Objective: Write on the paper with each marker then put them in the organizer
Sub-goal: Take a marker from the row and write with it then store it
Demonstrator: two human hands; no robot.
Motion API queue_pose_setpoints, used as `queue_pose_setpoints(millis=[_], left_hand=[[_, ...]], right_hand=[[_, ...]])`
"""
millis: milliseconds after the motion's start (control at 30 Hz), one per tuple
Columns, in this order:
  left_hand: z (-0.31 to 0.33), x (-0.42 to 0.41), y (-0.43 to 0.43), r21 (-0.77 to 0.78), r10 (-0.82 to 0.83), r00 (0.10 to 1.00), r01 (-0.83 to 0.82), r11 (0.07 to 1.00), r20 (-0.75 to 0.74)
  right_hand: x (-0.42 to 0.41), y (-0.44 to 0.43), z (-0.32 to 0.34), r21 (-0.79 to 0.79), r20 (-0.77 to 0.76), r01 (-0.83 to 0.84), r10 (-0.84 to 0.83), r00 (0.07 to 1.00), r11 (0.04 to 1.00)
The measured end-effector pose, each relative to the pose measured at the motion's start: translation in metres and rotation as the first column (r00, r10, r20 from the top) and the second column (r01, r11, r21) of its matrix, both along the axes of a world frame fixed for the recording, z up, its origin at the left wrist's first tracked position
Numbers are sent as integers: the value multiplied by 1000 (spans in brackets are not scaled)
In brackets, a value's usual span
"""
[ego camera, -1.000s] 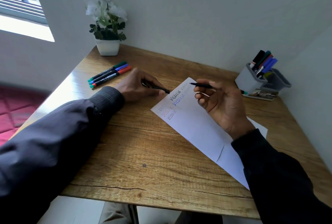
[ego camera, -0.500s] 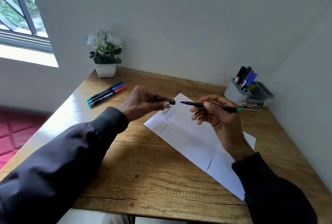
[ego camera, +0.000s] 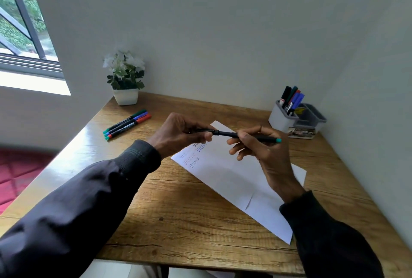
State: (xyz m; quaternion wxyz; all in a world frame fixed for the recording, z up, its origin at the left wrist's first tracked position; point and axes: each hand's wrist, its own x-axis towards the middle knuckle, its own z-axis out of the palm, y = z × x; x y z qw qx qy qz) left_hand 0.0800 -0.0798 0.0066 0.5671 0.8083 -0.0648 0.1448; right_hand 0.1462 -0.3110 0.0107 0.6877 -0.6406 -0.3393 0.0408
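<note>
Evidently we are capping — our left hand (ego camera: 178,135) pinches the cap (ego camera: 205,131), our right hand (ego camera: 265,153) grips the green-ended marker (ego camera: 256,137), met tip-to-cap mid-frame above the paper (ego camera: 234,179), readying it for the organizer (ego camera: 283,119) at right.

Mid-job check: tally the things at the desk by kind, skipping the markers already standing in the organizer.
Loose markers lying on the desk: 3
Marker held between left hand and right hand: 1
Paper sheet: 1
Organizer: 1
Potted plant: 1
Total: 7
</note>
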Motion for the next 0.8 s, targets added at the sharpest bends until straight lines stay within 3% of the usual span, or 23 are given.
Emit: queue_pose_setpoints(millis=[167,433,600,700,800], left_hand=[[9,1,-18,50,-4,999,2,999,36],[19,13,-36,126,44,994,-57,990,103],[25,23,-38,126,60,996,-67,990,59],[37,31,-34,108,58,998,-58,992,2],[46,40,-39,141,15,1000,-13,990,-17]], right_hand=[[0,2,1,-4,35,28,-28,999,1000],[13,-2,-6,138,-124,8,10,992,990],[31,-13,0,114,-249,-61,88,964,992],[47,-30,11,-29,-215,-122,113,970,992],[57,-41,24,-355,-6,-66,69,998,932]])
